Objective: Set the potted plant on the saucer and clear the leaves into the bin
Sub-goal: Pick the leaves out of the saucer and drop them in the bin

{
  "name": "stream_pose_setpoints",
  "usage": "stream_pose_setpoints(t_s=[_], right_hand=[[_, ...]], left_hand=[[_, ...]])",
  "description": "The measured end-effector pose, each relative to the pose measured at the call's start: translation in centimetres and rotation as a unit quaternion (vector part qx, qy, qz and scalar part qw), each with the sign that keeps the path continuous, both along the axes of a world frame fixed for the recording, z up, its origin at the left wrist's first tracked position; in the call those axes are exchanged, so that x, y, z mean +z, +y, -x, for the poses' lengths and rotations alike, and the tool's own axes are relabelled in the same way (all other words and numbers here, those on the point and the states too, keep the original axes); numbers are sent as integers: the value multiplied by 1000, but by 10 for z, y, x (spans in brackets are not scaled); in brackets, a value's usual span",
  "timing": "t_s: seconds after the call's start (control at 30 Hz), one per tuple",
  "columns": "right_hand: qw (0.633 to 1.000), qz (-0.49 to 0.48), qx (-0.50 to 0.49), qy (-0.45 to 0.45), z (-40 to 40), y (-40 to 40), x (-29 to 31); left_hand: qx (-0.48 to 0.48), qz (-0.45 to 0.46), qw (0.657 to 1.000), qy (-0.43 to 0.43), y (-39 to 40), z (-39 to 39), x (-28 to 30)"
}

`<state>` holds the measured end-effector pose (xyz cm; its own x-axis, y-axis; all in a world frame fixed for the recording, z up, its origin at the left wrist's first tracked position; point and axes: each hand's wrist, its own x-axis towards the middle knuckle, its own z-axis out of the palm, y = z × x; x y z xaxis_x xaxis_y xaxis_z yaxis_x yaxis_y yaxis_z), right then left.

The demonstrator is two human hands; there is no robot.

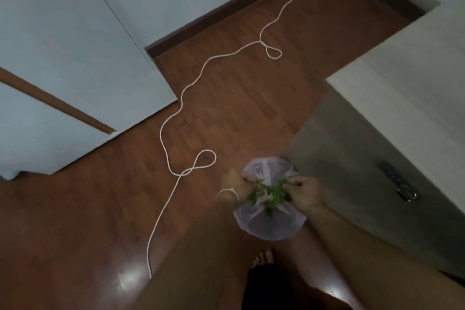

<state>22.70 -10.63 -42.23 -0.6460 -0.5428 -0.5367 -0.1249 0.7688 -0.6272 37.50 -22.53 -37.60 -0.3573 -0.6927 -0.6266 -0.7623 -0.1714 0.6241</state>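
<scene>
A small bin lined with a pale lilac plastic bag stands on the wooden floor beside a white cabinet. Both of my hands hover over its mouth. My left hand pinches green leaves at the left rim. Opposite it, my right hand grips leaves at the right rim. The bunch of leaves hangs between the two hands, above the bag. No potted plant or saucer is in view.
A long white cord snakes across the floor from the far wall toward me, left of the bin. White doors stand on the left, a white cabinet on the right. My bare foot is just behind the bin.
</scene>
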Motion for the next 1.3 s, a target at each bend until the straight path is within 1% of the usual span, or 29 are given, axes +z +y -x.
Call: stream_pose_setpoints(t_s=[0.1,0.2,0.37,0.5,0.53,0.67,0.83,0.97,1.13,1.3], right_hand=[[999,-28,16,28,-1,-2,9],[999,-27,27,36,0,-1,4],[999,-38,8,-1,-1,-1,1],[997,-68,19,-5,0,-2,0],[997,-73,26,-10,1,-2,1],[985,-114,104,-72,9,0,3],[987,-100,106,-71,11,8,4],[987,-102,103,-67,10,15,5],[987,-85,124,-60,9,16,14],[991,-62,112,-37,7,15,17]], left_hand=[[-20,12,1000,-8,6,7,-8],[-38,23,999,-6,12,16,-18],[-56,26,998,-5,16,23,-28],[-90,26,995,-27,13,25,-30],[-89,23,995,-31,12,26,-31],[-102,38,993,-56,15,24,-34],[-115,72,989,-54,27,22,-28],[-110,61,991,-40,32,16,-30],[-119,52,991,-31,31,16,-25],[-128,71,988,-52,33,21,-18]])
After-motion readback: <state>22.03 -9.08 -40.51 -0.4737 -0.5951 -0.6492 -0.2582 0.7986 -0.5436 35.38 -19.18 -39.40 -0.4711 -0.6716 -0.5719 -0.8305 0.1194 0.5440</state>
